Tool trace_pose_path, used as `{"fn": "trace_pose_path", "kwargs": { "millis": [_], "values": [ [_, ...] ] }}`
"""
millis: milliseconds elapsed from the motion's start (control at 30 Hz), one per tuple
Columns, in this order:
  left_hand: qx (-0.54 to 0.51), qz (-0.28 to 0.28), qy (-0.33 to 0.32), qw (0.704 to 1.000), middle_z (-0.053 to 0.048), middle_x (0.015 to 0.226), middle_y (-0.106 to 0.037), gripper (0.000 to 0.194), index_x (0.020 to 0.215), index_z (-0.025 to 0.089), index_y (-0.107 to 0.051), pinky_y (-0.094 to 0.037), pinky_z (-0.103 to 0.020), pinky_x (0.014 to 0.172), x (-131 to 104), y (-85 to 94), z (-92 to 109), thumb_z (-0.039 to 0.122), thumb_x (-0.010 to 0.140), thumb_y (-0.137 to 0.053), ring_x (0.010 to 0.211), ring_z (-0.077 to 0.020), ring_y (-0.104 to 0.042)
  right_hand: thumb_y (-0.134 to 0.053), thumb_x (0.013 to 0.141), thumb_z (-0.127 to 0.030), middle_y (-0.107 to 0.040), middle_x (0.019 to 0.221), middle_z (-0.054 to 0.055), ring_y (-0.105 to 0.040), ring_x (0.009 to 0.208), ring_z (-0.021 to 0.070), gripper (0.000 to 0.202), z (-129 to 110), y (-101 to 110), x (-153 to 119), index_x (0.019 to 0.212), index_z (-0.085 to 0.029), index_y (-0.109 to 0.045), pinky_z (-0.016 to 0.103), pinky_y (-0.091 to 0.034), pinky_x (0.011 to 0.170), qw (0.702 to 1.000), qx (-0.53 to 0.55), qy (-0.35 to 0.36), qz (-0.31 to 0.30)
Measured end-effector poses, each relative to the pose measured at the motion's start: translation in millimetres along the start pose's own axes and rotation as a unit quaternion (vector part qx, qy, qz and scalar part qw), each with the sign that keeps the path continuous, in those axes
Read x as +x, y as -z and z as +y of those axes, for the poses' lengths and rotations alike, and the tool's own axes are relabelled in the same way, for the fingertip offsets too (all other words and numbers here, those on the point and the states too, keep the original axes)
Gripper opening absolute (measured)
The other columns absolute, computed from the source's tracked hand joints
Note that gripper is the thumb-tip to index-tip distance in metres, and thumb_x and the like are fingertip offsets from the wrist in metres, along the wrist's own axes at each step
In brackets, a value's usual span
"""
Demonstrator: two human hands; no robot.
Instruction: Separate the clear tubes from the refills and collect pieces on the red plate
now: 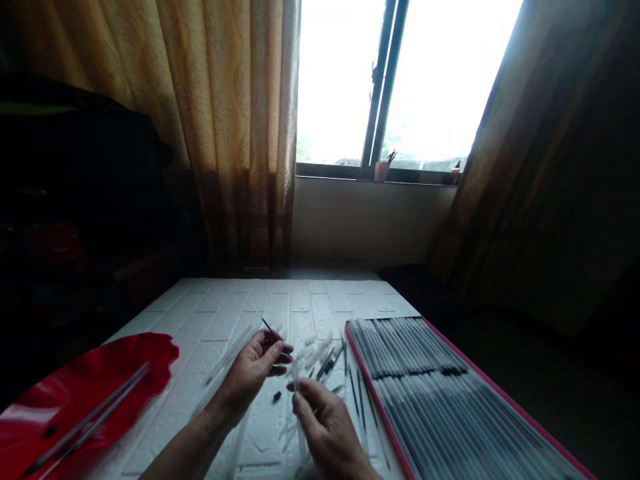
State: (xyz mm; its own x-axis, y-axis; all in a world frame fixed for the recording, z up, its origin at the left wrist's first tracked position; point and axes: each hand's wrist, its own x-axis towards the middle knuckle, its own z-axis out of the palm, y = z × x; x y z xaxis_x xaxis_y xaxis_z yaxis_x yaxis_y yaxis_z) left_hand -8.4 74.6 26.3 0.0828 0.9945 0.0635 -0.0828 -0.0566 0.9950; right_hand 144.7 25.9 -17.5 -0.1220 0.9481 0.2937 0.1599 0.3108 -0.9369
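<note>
A slim dark stick [271, 327] sits pinched in a person's left hand [253, 363] over a white table [200, 317].
The right hand [327, 415] grips what appears to be a translucent tube [296, 375], between a red dish [125, 357] and a pink-edged tray [358, 352] packed with slender rods [440, 407].

Apparently a home: patterned curtains [235, 120]

a gold-brown patterned curtain [230, 100] hangs left of a bright sliding window [440, 80], a darker curtain [530, 113] right of it. on the sill stand a pink cup [381, 171] of thin dark sticks [391, 157] and a small bottle-like object [455, 176]; below is a pale wall [370, 217].
</note>
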Motion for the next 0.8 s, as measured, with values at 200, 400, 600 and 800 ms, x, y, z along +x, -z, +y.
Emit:
{"fn": "trace_pose_path", "kwargs": {
  "millis": [200,400,600,800],
  "values": [
    [-0.006,-0.007,0.004,1.000,-0.001,0.079,-0.068,0.038,0.084,0.019,-0.053,-0.049,-0.024,0.058,-2.1,-0.7,6.2,0.050,0.070,-0.070,0.069,-0.0152,-0.065,-0.047,0.086,-0.028,-0.071,0.089,0.005,-0.066,0.085,0.0200,0.025,-2.0,-2.9,-3.2,0.098,-0.020,-0.068,0.025,-0.047,0.074,0.995,-0.094,0.012,-0.035],
    [0.008,-0.037,0.003,0.999,0.000,0.076,-0.066,0.037,0.086,0.018,-0.054,-0.049,-0.023,0.058,-2.9,-0.7,3.7,0.049,0.071,-0.069,0.065,-0.0126,-0.061,-0.046,0.085,-0.028,-0.070,0.084,0.005,-0.066,0.081,0.0200,0.025,-7.0,-2.6,-3.2,0.095,-0.019,-0.067,0.025,-0.048,0.074,0.995,-0.096,0.010,-0.026],
    [0.083,-0.087,-0.011,0.993,0.000,0.077,-0.064,0.035,0.085,0.017,-0.062,-0.048,-0.024,0.060,-6.3,-0.4,9.8,0.048,0.071,-0.069,0.068,-0.0134,-0.058,-0.049,0.084,-0.023,-0.069,0.086,0.005,-0.065,0.081,0.0182,0.023,-2.2,-2.0,-3.8,0.096,-0.020,-0.067,0.024,-0.048,0.076,0.992,-0.117,0.042,-0.026],
    [0.155,-0.127,-0.046,0.979,-0.001,0.076,-0.065,0.034,0.088,0.017,-0.067,-0.049,-0.025,0.062,-9.9,1.4,9.7,0.049,0.078,-0.063,0.068,-0.0152,-0.060,-0.050,0.084,-0.021,-0.068,0.084,0.005,-0.064,0.078,0.0166,0.021,-0.1,-2.0,-2.2,0.096,-0.019,-0.068,0.022,-0.047,0.071,0.987,-0.137,0.084,0.003]
  ]
}}
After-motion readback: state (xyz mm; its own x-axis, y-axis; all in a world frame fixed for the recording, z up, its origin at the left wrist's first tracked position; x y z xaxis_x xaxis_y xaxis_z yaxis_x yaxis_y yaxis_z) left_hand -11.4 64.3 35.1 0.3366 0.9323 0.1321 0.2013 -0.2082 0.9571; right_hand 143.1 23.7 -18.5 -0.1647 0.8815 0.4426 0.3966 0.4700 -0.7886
